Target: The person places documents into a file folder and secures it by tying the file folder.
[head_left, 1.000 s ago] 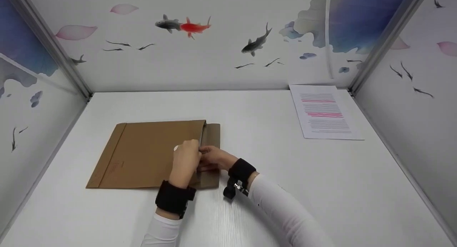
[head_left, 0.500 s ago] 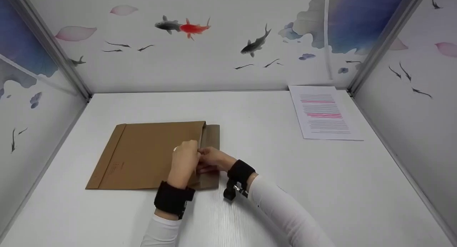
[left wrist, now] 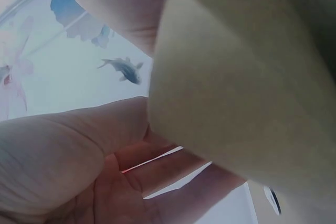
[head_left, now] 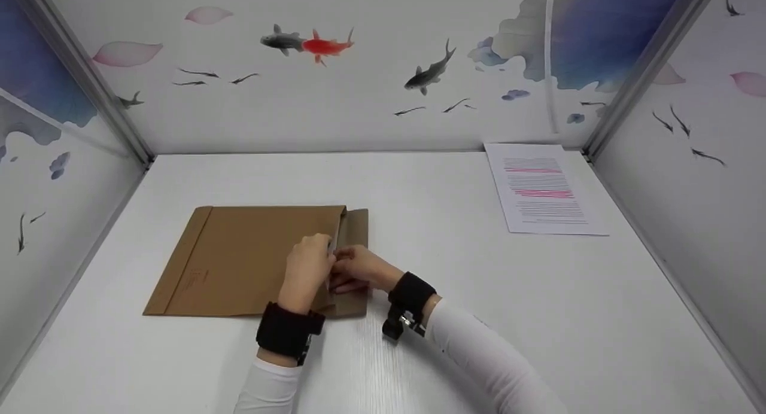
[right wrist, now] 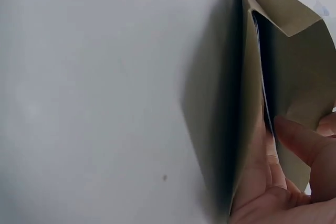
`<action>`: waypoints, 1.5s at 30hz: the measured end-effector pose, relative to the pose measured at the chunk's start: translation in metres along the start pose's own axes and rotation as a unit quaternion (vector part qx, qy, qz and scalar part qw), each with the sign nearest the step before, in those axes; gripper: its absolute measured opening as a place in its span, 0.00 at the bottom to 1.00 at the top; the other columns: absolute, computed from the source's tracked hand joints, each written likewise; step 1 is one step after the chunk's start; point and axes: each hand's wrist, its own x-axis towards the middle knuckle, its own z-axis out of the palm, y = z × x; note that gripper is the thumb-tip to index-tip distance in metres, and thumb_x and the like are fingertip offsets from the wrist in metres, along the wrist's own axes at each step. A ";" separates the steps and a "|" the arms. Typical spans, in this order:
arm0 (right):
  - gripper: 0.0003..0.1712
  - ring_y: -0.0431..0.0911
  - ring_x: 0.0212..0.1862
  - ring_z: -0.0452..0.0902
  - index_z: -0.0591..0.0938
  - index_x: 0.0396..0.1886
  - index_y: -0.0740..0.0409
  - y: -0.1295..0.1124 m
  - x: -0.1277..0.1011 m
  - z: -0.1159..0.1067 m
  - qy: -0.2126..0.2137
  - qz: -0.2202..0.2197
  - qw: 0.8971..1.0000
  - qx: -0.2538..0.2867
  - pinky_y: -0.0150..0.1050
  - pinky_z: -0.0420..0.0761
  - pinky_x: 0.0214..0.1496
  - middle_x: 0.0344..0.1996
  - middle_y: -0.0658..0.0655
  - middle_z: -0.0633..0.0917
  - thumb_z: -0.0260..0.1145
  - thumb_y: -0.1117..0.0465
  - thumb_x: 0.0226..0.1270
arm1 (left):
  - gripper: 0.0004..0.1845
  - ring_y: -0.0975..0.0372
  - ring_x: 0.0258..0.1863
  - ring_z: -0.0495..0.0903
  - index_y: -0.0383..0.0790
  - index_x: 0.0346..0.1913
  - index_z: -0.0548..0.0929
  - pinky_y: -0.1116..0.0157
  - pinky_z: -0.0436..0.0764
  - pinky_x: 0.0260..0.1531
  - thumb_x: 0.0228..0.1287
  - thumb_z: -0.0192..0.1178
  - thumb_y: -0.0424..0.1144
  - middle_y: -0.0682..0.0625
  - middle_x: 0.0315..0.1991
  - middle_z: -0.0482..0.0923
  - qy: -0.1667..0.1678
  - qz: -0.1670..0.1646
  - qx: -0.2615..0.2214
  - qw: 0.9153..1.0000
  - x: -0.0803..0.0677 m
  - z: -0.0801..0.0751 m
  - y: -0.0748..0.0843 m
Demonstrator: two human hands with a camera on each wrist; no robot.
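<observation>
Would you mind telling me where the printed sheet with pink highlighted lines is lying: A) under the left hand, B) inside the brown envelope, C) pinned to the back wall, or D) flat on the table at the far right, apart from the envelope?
D: the printed sheet lies flat on the white table near the far right corner, well apart from the brown envelope that both hands work on.

Nothing is legible: the printed sheet (head_left: 543, 188) and the brown envelope (head_left: 239, 259) carry lines seemingly too blurred to read.
</observation>
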 end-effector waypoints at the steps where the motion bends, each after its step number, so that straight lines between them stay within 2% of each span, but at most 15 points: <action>1: 0.21 0.42 0.32 0.88 0.78 0.65 0.64 0.000 -0.002 -0.001 -0.005 -0.001 1.000 0.000 0.37 0.90 0.40 0.41 0.62 0.90 0.58 0.65 0.77 | 0.10 0.43 0.39 0.89 0.28 0.49 0.86 0.49 0.87 0.38 0.67 0.62 0.27 0.35 0.41 0.88 -0.001 -0.001 0.000 1.000 0.000 0.000 0.000; 3: 0.21 0.43 0.33 0.89 0.77 0.66 0.64 0.001 -0.006 -0.004 -0.020 -0.007 1.000 0.000 0.37 0.90 0.40 0.47 0.65 0.90 0.60 0.65 0.76 | 0.09 0.43 0.39 0.89 0.28 0.47 0.86 0.50 0.87 0.38 0.67 0.62 0.28 0.36 0.40 0.88 -0.005 -0.003 0.000 1.000 0.000 0.001 0.001; 6: 0.22 0.42 0.34 0.89 0.77 0.65 0.65 0.001 -0.012 -0.009 -0.039 -0.015 0.999 -0.003 0.35 0.89 0.40 0.51 0.68 0.89 0.62 0.65 0.75 | 0.08 0.43 0.40 0.89 0.28 0.46 0.85 0.50 0.87 0.39 0.68 0.62 0.28 0.35 0.41 0.88 -0.010 -0.004 0.001 1.000 0.001 0.001 0.001; 10: 0.22 0.41 0.34 0.89 0.78 0.65 0.66 0.003 -0.019 -0.016 -0.043 -0.027 0.999 -0.014 0.35 0.89 0.39 0.50 0.69 0.89 0.63 0.66 0.74 | 0.09 0.44 0.41 0.89 0.27 0.48 0.85 0.50 0.86 0.41 0.69 0.62 0.28 0.35 0.42 0.88 -0.013 -0.004 0.003 1.000 0.002 0.003 0.001; 17: 0.22 0.40 0.33 0.89 0.77 0.65 0.67 0.008 -0.034 -0.027 -0.037 -0.032 0.999 -0.023 0.33 0.88 0.37 0.52 0.68 0.89 0.63 0.66 0.73 | 0.05 0.47 0.36 0.88 0.29 0.41 0.86 0.50 0.84 0.38 0.66 0.62 0.27 0.38 0.36 0.89 0.008 0.012 0.034 0.999 0.003 0.007 0.003; 22: 0.23 0.40 0.35 0.89 0.75 0.66 0.66 0.010 -0.045 -0.035 -0.049 -0.030 0.998 -0.006 0.34 0.89 0.39 0.56 0.68 0.87 0.62 0.66 0.75 | 0.05 0.47 0.35 0.88 0.30 0.37 0.85 0.50 0.82 0.38 0.67 0.60 0.27 0.38 0.35 0.88 0.001 0.002 0.044 0.999 0.005 0.011 0.005; 29: 0.22 0.41 0.38 0.90 0.75 0.66 0.64 0.012 -0.057 -0.041 -0.051 -0.023 0.998 -0.004 0.37 0.89 0.38 0.54 0.66 0.88 0.61 0.65 0.75 | 0.05 0.41 0.36 0.88 0.28 0.35 0.84 0.46 0.86 0.34 0.65 0.59 0.25 0.32 0.36 0.88 0.034 0.007 0.043 0.998 0.004 0.021 0.005; 33: 0.23 0.40 0.37 0.90 0.76 0.66 0.64 0.011 -0.063 -0.043 -0.055 -0.022 0.998 -0.005 0.36 0.89 0.38 0.52 0.64 0.90 0.62 0.64 0.74 | 0.04 0.41 0.35 0.89 0.28 0.34 0.85 0.47 0.86 0.33 0.64 0.60 0.25 0.33 0.35 0.88 0.052 0.009 0.067 0.996 0.005 0.027 0.007; 38: 0.24 0.41 0.38 0.90 0.76 0.67 0.62 0.009 -0.071 -0.047 -0.060 -0.025 0.998 -0.010 0.37 0.89 0.42 0.52 0.63 0.90 0.63 0.63 0.74 | 0.06 0.42 0.36 0.90 0.29 0.35 0.86 0.48 0.87 0.34 0.66 0.59 0.26 0.34 0.35 0.89 0.042 -0.007 0.089 0.995 0.007 0.032 0.010; 41: 0.24 0.41 0.39 0.90 0.77 0.67 0.61 0.009 -0.075 -0.051 -0.057 -0.027 0.998 -0.013 0.40 0.90 0.45 0.53 0.64 0.89 0.64 0.62 0.74 | 0.06 0.42 0.39 0.90 0.29 0.37 0.86 0.47 0.88 0.35 0.67 0.59 0.27 0.34 0.37 0.89 0.027 -0.022 0.086 0.996 0.008 0.032 0.011; 45: 0.24 0.42 0.41 0.91 0.76 0.67 0.61 0.011 -0.081 -0.059 -0.051 -0.027 0.998 -0.016 0.42 0.89 0.49 0.54 0.65 0.89 0.64 0.61 0.74 | 0.05 0.42 0.40 0.90 0.30 0.39 0.86 0.47 0.88 0.37 0.67 0.63 0.29 0.34 0.39 0.89 0.009 -0.025 0.086 0.996 0.008 0.031 0.011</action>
